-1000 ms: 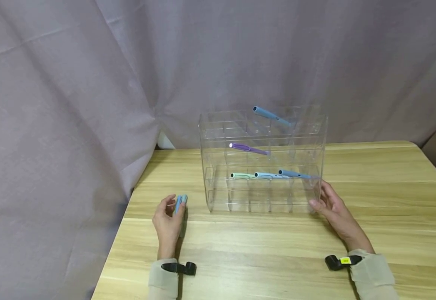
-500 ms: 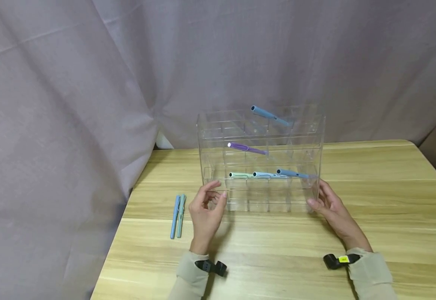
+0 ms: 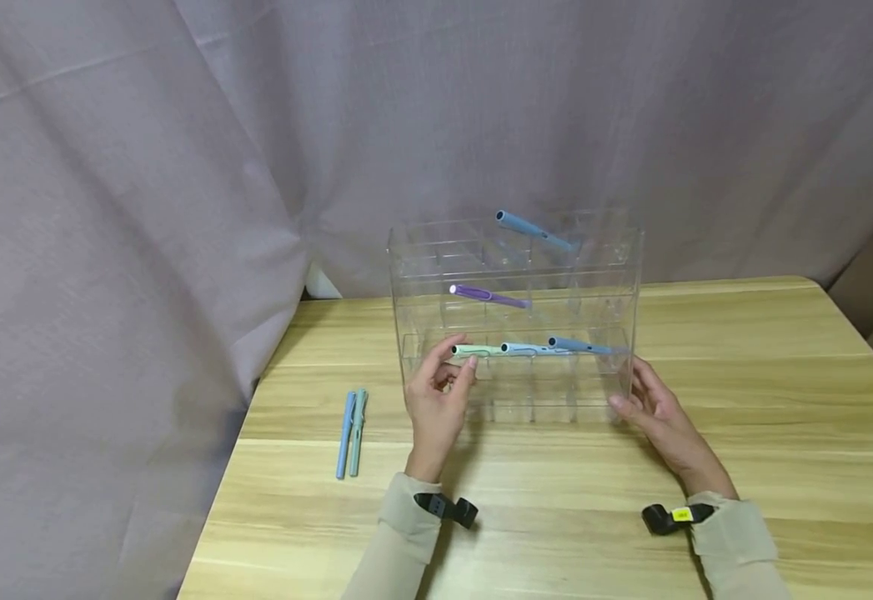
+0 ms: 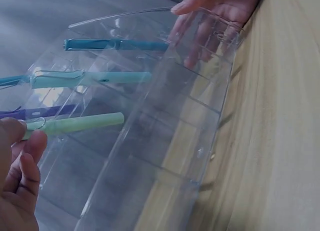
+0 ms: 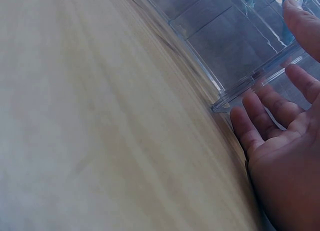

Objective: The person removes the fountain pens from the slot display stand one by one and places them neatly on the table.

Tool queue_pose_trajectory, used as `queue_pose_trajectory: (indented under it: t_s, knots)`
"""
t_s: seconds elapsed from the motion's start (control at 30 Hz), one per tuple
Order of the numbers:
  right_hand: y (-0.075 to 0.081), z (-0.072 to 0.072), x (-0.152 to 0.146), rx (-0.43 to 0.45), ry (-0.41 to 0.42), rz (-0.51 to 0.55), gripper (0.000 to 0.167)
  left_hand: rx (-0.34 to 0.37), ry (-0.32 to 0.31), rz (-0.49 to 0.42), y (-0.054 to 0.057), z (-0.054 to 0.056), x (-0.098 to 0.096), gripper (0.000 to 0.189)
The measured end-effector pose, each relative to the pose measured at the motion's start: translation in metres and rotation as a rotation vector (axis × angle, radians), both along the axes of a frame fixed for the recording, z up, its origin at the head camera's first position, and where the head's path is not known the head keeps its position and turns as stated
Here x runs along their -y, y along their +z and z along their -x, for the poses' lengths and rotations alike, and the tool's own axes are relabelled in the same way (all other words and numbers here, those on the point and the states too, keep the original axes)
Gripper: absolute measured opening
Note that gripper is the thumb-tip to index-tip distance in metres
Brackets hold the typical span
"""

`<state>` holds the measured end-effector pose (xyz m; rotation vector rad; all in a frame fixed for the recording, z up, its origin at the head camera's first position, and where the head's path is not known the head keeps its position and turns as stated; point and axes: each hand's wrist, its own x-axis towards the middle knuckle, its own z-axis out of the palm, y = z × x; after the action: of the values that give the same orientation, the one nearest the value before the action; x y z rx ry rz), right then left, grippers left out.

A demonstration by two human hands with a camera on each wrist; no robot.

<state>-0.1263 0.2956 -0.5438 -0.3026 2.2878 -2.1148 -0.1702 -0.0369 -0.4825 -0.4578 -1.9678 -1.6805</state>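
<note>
A clear acrylic pen rack [image 3: 398,283] with several tiers stands on the table. My left hand [image 3: 436,408] is at its front left, thumb and finger pinching the capped end of a light green pen [image 4: 87,123] that lies in a lower tier. Beside that pen in the same tier are a light blue pen [image 3: 534,349] and a darker blue pen [image 3: 582,345]. A purple pen [image 3: 490,296] rests one tier up, and another blue pen [image 3: 534,230] lies at the top. My right hand [image 3: 664,421] holds the rack's right side, thumb at the front edge, fingers along the outside.
Two more pens, a blue one [image 3: 346,435] and a green one [image 3: 358,433], lie side by side on the wooden table [image 3: 556,533] left of the rack. A grey curtain [image 3: 181,208] hangs behind and along the left.
My left hand has left the two pens on the table, moved right to the rack and taken hold of the light green pen. The right hand has stayed on the rack's side.
</note>
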Motion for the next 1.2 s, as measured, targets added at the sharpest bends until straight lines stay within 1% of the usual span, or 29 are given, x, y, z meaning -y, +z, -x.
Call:
queue_pose_trajectory:
  t_s: [0.13, 0.23, 0.37, 0.43, 0.5, 0.6, 0.73, 0.83, 0.9, 0.97, 1.07, 1.2]
  knots:
    - [0.002, 0.000, 0.000, 0.001, -0.001, -0.005, 0.074, -0.002, -0.021, -0.070, 0.004, -0.002, 0.008, 0.033]
    - [0.002, -0.001, 0.000, 0.007, -0.001, -0.007, 0.075, 0.015, -0.028, -0.141, 0.011, -0.005, 0.019, 0.036]
    - [0.002, -0.001, 0.001, 0.015, 0.000, -0.007, 0.075, 0.059, -0.001, -0.238, 0.023, -0.010, 0.038, 0.039]
    - [0.002, -0.001, 0.001, 0.015, 0.002, -0.006, 0.075, 0.065, 0.015, -0.276, 0.028, -0.012, 0.047, 0.041]
    - [0.001, 0.000, 0.000, 0.013, 0.005, -0.003, 0.075, 0.062, 0.014, -0.319, 0.031, -0.013, 0.055, 0.043]
    - [0.001, 0.000, 0.000, 0.010, 0.003, -0.002, 0.075, 0.062, 0.017, -0.366, 0.033, -0.015, 0.066, 0.044]
    - [0.000, 0.000, 0.000, 0.026, -0.014, -0.011, 0.075, 0.090, 0.007, -0.401, 0.027, -0.017, 0.080, 0.044]
    - [0.000, 0.000, 0.000, 0.026, -0.012, -0.011, 0.074, 0.123, -0.007, -0.418, 0.020, -0.020, 0.090, 0.043]
    - [0.000, 0.000, 0.000, 0.017, -0.003, -0.010, 0.074, 0.147, -0.003, -0.425, 0.013, -0.023, 0.096, 0.042]
    - [-0.001, 0.000, 0.000, 0.006, 0.001, -0.003, 0.074, 0.176, 0.025, -0.418, 0.005, -0.025, 0.103, 0.041]
    - [-0.001, 0.000, 0.000, -0.006, -0.003, 0.004, 0.074, 0.228, 0.090, -0.399, -0.007, -0.028, 0.114, 0.038]
    - [-0.001, 0.000, 0.001, -0.008, -0.007, 0.012, 0.074, 0.288, 0.158, -0.378, -0.021, -0.031, 0.133, 0.039]
